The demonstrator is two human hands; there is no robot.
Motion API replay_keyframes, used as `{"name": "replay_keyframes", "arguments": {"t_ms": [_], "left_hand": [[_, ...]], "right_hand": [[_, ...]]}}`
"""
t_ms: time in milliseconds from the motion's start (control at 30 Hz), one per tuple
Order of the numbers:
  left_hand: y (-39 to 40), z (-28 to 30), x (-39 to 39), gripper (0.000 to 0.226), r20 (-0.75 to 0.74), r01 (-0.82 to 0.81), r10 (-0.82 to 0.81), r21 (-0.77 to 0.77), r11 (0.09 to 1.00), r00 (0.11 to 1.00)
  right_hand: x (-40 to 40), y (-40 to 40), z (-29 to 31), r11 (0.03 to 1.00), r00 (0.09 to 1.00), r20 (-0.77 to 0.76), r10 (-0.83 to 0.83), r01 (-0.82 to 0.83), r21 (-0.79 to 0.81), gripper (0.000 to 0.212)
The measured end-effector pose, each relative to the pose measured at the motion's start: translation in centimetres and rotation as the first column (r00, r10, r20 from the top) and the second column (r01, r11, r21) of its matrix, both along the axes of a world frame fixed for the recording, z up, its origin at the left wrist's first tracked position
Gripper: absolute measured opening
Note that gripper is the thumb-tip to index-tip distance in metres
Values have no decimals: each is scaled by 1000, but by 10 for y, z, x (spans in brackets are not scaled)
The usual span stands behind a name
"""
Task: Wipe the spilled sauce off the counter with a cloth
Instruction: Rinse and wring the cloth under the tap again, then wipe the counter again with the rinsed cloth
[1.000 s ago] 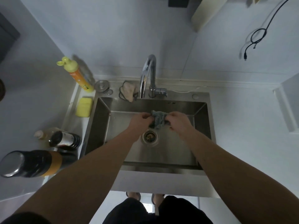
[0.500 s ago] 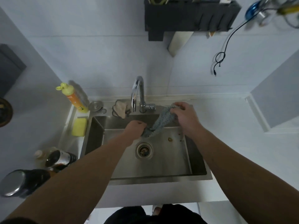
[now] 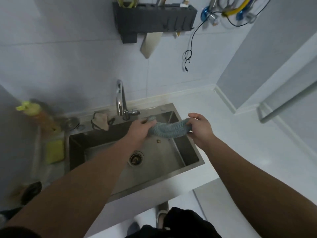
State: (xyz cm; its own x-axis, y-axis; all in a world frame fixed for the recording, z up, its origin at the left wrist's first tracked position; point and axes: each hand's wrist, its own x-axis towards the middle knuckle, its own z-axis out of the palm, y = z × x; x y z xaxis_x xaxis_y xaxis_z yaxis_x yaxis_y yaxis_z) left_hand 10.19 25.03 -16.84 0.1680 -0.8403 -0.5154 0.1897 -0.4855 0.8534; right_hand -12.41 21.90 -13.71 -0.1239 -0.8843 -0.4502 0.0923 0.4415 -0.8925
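Grey-blue cloth (image 3: 167, 130), gripped at both ends by left hand (image 3: 139, 128) and right hand (image 3: 200, 128) over the sink (image 3: 187, 167), looks mid-wringing; next, likely carry it to the counter (image 3: 253, 152) at 3 o'clock.

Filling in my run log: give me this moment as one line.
stage: cloth prep | left hand: grips cloth end | right hand: grips other end | cloth: stretched over sink | sauce spill: not visible
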Motion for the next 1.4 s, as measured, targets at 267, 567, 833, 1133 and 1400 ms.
{"name": "replay_keyframes", "arguments": {"t_ms": [267,567,833,1133,1400], "left_hand": [[-16,-4,-57,14,52,54,-56,25,998,997],[-66,3,-131,35,-167,185,-146,247,951,975],[-115,-25,-174,32,-221,76,-28,213,974,975],[-140,-50,-203,25,-233,20,37,238,971,972],[-144,-87,-214,24,109,-7,-16,205,979,994]], "right_hand": [[-80,21,-30,917,913,138,-385,360,173,21],[-60,-25,-9,987,987,-69,148,-152,-58,31],[-122,-113,-40,999,992,-122,30,-32,-17,16],[-142,-148,-102,917,929,244,278,-332,220,27],[-139,-163,-132,917,958,24,286,-281,284,36]]}}
